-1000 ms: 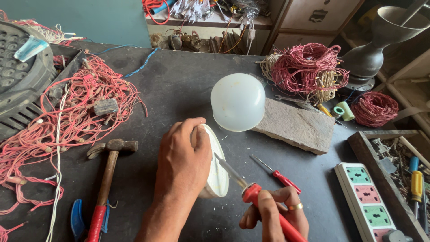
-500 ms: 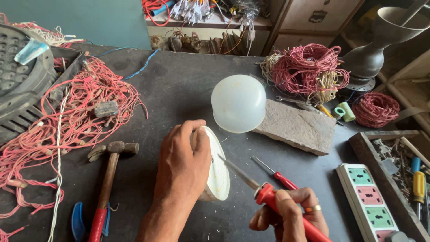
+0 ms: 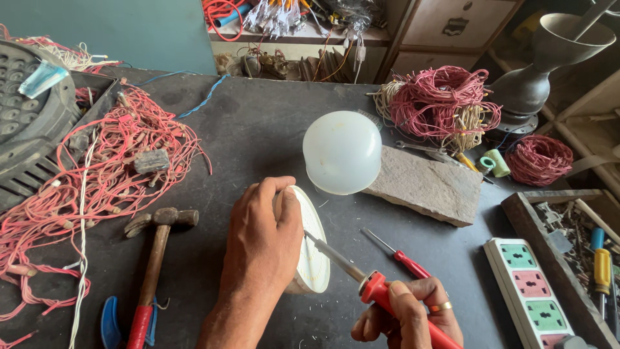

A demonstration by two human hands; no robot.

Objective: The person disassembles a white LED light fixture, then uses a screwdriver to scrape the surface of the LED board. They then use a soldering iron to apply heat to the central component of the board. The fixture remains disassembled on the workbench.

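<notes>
Dark worktable (image 3: 258, 136) with red wire tangle (image 3: 110, 161), white dome cover (image 3: 342, 152) set aside on stone slab (image 3: 423, 187), left hand (image 3: 261, 242) clamped round white bulb base (image 3: 310, 249) tilting it steady, right hand (image 3: 410, 317) fisted on red soldering iron (image 3: 368, 284), tip touching its face.

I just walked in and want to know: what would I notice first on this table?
Probably the round white dome, sitting mid-table against a flat stone slab. Just below it, the left hand grips a white disc while the right hand touches a red-handled soldering iron to it. Tangled red wires sprawl across the left.
</notes>
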